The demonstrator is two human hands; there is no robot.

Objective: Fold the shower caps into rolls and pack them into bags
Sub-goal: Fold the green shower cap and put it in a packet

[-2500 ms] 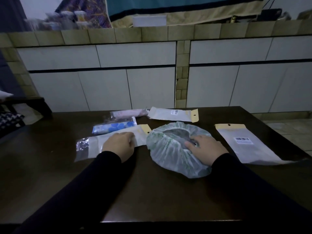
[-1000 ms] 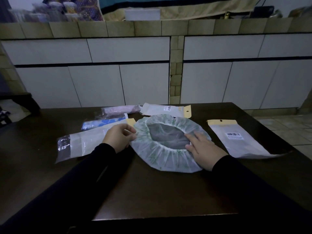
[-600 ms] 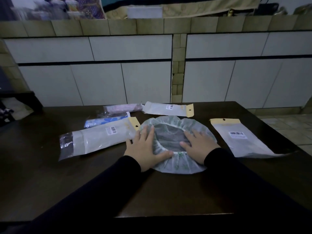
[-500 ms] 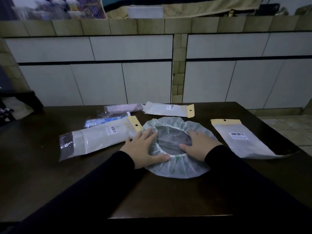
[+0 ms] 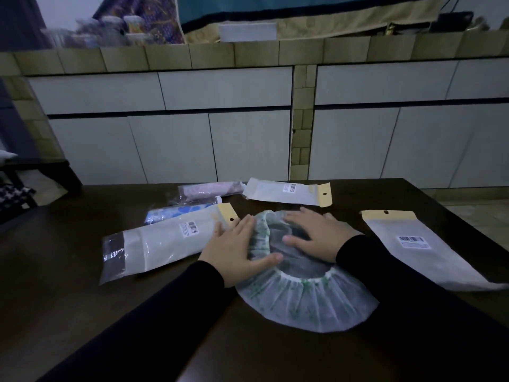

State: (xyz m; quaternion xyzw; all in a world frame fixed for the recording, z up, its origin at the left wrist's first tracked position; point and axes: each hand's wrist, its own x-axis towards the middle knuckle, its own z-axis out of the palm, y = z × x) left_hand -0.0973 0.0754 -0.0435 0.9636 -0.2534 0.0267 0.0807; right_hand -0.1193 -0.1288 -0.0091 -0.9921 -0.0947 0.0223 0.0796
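Note:
A white shower cap (image 5: 308, 299) with green print and an elastic rim lies opening-up on the dark table (image 5: 82, 312). My left hand (image 5: 234, 249) presses flat on the cap's left rim, fingers straight, thumb stretched along the elastic. My right hand (image 5: 316, 232) lies flat on the cap's far right part, fingers spread. An empty white bag (image 5: 418, 249) with a yellow header and barcode lies to the right. Another white bag (image 5: 168, 238) lies left of my left hand, and a third bag (image 5: 289, 191) sits behind the cap.
Two packed rolls lie at the back left: a blue patterned one (image 5: 176, 212) and a pink one (image 5: 209, 188). Beyond the table stand white cabinet doors (image 5: 192, 144) under a tiled counter. The table's right edge borders a tiled floor (image 5: 479, 216).
Both hands have slid farther over the cap and press it flatter; its far edge is pushed toward me. Earlier the left hand pinched the rim, now it lies flat.

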